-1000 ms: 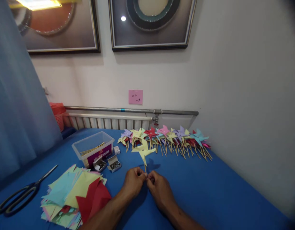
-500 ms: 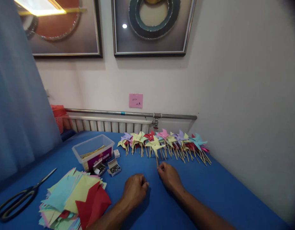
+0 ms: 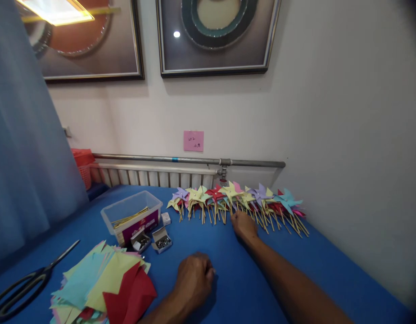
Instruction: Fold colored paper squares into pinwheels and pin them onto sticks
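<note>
Since the earlier frames the right hand (image 3: 243,225) has been reaching farther from the body, carrying the yellow pinwheel (image 3: 230,191) away from the left hand and up to the row of pinwheels (image 3: 238,202) lying along the far edge of the blue surface (image 3: 296,270). The yellow pinwheel is now sitting among the row, its head overlapping red and pink ones, its stick pointing back toward the right hand. The right hand's fingers (image 3: 235,218) are touching the row at the near ends of the sticks; whether they are pinching the yellow pinwheel's stick or just resting on it I cannot tell, as the knuckles are hiding the tips.

The left hand (image 3: 194,279) is resting nearer the body, well apart from the right, its fingers curled into a loose fist; nothing can be seen inside it.

To the left of the left hand a fanned stack of coloured paper squares (image 3: 103,281) is lying, with red sheets on top at the near side. Beyond it a clear plastic box (image 3: 132,211) is holding wooden sticks, and two small open boxes of pins (image 3: 154,238) are sitting just in front of it. Black scissors (image 3: 22,283) are lying at the far left. A pink note (image 3: 193,141) is sticking to the wall above a grey pipe (image 3: 187,159).
</note>
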Motion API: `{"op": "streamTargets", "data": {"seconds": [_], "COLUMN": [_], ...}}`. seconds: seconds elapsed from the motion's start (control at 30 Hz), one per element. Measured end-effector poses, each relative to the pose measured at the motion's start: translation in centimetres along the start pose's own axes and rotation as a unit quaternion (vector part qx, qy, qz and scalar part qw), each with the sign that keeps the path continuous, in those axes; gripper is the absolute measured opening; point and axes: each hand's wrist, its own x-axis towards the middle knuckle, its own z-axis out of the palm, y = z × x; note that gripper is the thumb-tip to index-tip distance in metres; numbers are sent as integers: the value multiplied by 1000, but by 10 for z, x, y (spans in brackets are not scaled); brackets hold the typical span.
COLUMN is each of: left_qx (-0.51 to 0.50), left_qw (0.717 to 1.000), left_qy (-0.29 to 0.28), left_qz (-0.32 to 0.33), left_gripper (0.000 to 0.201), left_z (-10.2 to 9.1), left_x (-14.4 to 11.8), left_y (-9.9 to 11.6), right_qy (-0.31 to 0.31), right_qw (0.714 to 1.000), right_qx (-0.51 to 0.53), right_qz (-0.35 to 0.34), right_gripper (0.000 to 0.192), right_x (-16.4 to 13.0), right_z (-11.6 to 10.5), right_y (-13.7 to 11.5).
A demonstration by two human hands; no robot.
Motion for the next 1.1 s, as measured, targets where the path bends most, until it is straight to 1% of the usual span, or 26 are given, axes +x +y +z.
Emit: {"op": "streamTargets", "data": {"seconds": [0.23, 0.33, 0.4, 0.5, 0.63, 0.7, 0.77, 0.83, 0.87, 0.93, 1.0, 1.1], "left_qx": [14, 11, 13, 20, 31, 33, 26, 15, 13, 25, 48, 75], "left_qw": [1000, 1000, 1000, 1000, 999, 999, 999, 998, 997, 997, 996, 993], "left_qy": [-14, -19, -17, -15, -18, -19, -20, -23, -25, -30, -34, -38], "left_qz": [-3, 3, 4, 6, 18, 21, 35, 57, 65, 72, 71, 81], "left_gripper": [15, 14, 14, 15, 17, 17, 21, 25, 26, 27, 26, 24], "left_z": [-2, -2, -1, 0, -2, -4, -7, -9, -9, -10, -10, -10], "left_x": [-2, -2, -1, -1, -3, -4, -5, -7, -7, -8, -8, -8], "left_y": [4, 3, 3, 3, 5, 6, 8, 10, 11, 11, 11, 10], "right_qy": [1, 8, 23, 38, 6, -44, -73, -98, -97, -74, -56, -66], "right_qw": [1000, 1000, 1000, 998, 990, 970, 947, 924, 919, 918, 923, 916], "right_qx": [3, 10, 17, 40, 88, 187, 272, 333, 351, 362, 362, 376], "right_qz": [6, -1, -9, -35, -109, -150, -155, -161, -153, -142, -122, -119], "right_gripper": [29, 28, 29, 28, 23, 22, 22, 21, 23, 24, 23, 23], "right_x": [14, 12, 4, -18, -68, -98, -126, -149, -156, -164, -165, -160], "right_z": [11, 12, 12, 10, 9, 9, 8, 8, 9, 13, 17, 21], "right_y": [1, 3, 4, 1, -13, -23, -32, -37, -37, -35, -30, -25]}}
